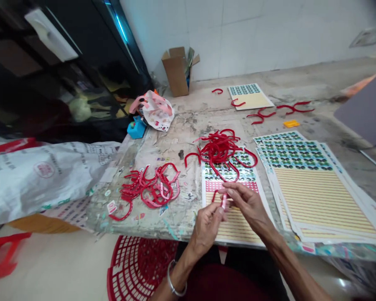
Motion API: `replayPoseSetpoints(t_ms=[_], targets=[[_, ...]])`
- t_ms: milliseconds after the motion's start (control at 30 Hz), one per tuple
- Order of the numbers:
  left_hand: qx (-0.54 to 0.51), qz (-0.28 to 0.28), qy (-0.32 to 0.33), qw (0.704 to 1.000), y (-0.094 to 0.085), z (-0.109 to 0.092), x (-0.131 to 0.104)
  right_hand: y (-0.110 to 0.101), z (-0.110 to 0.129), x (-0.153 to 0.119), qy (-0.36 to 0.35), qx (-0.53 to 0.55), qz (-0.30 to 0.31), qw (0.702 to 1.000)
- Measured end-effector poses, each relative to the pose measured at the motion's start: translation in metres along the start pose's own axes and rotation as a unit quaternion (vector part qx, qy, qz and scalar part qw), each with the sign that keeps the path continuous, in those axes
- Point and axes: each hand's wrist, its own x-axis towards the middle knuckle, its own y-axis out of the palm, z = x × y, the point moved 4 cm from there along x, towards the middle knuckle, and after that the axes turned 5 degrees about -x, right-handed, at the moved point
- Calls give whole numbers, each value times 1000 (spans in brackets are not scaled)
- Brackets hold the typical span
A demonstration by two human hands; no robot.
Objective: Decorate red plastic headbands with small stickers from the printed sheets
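Just above a sticker sheet (pixel 238 228), a curved red strip (pixel 215 195) with a pink face is held between my two hands. My left hand (pixel 207 222) pinches its lower part between thumb and fingers. The fingers of my right hand (pixel 248 205) close on the strip from the upper right, hiding part of it. Directly beyond my hands, a tangled pile of curved red strips (pixel 218 152) covers the sheet's top. To the left lies a looser heap of red and pink strips (pixel 158 190), some with pale dots.
Stacked sticker sheets (pixel 313 196) lie at the right. Farther back are a smaller sheet (pixel 253 99), a yellow piece (pixel 291 123) and a cardboard box (pixel 176 73). A cloth bag (pixel 158 113) and blue container (pixel 136 128) stand at the left. Below the edge sits a red basket (pixel 120 271).
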Motion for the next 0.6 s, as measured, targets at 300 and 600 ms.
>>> replayPoseSetpoints(t_ms=[300, 600], targets=[[473, -259, 26, 842, -141, 17, 26, 102, 3, 134, -65, -343, -12, 937], [230, -288, 67, 927, -132, 12, 29, 104, -5, 160, -11, -231, 14, 973]])
